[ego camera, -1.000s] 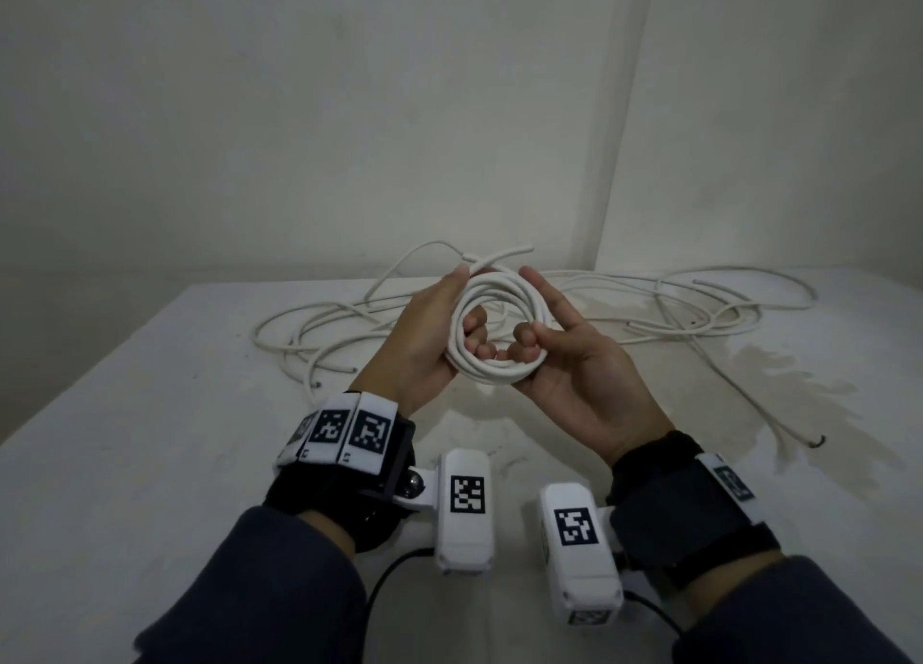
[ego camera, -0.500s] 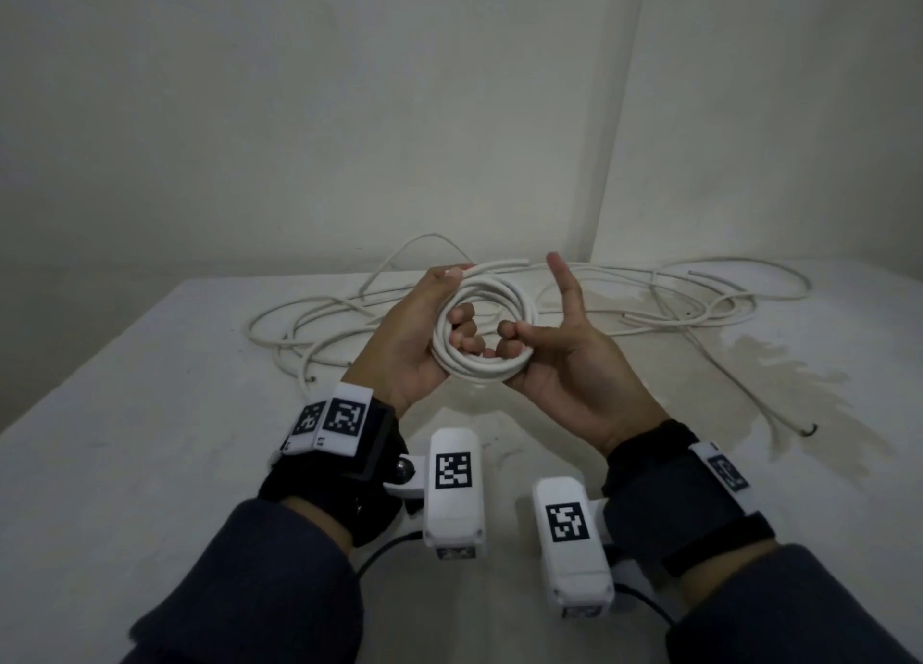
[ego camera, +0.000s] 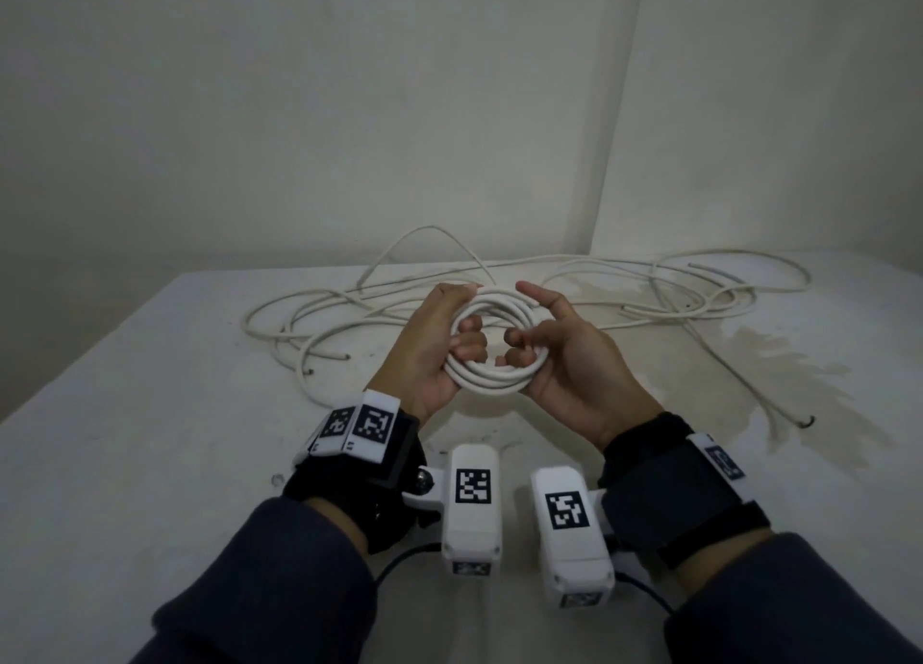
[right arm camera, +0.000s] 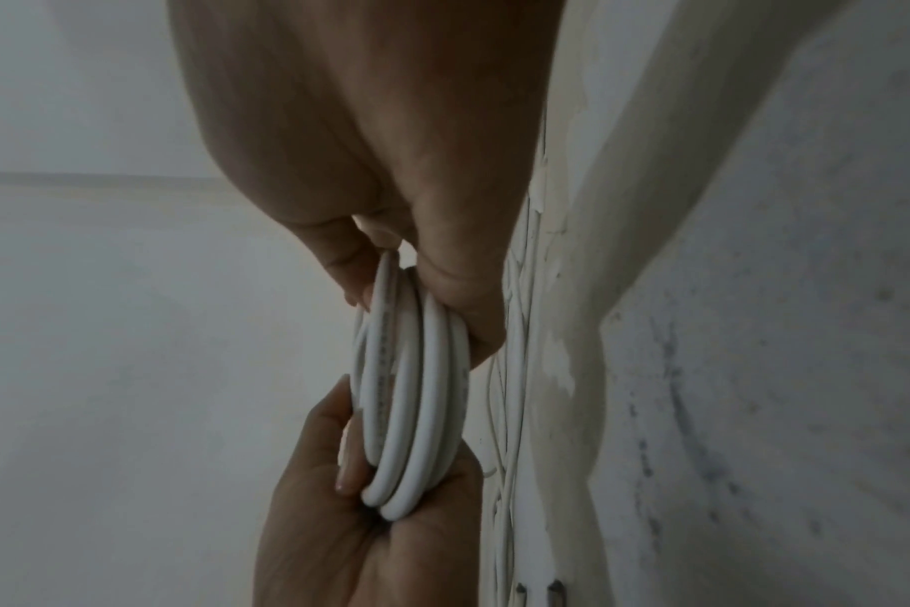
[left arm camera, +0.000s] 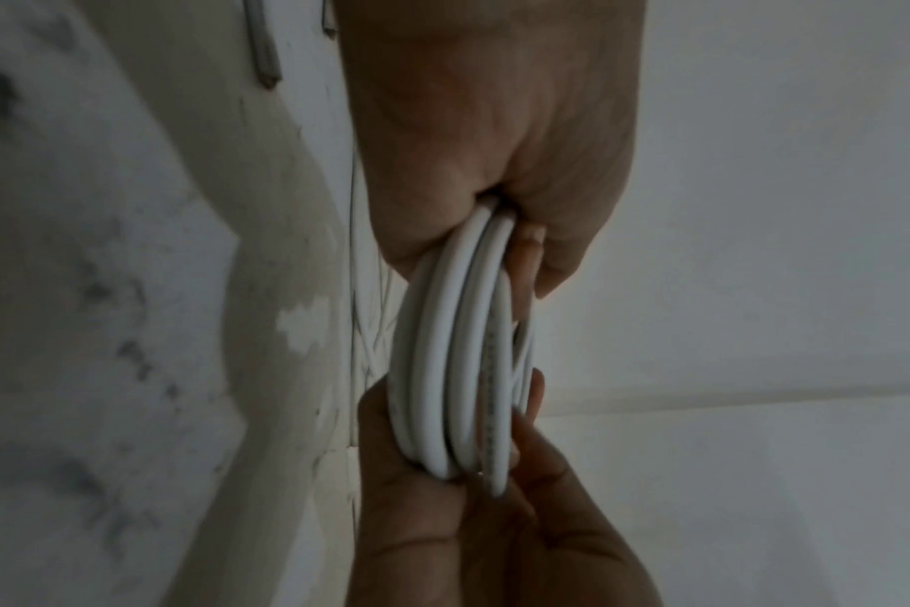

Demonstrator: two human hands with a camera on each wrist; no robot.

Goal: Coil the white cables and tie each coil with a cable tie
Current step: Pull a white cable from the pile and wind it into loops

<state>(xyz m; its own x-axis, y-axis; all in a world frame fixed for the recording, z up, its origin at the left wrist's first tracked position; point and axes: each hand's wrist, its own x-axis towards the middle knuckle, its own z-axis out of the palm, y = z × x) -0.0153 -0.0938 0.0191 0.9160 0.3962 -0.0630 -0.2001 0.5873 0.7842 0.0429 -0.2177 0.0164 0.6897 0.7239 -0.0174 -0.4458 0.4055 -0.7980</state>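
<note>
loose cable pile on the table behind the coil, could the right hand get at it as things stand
Probably not yet: the right hand and left hand both grip the coil. The loose cable pile lies uncovered just beyond.

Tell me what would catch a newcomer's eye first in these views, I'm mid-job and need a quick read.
First, the white coil held up over the middle of the table, gripped on either side by the left hand and the right hand; no tie shows on it. Behind it, loose white cables sprawl across the far side of the table. A pale stain marks the surface on the right.
</note>
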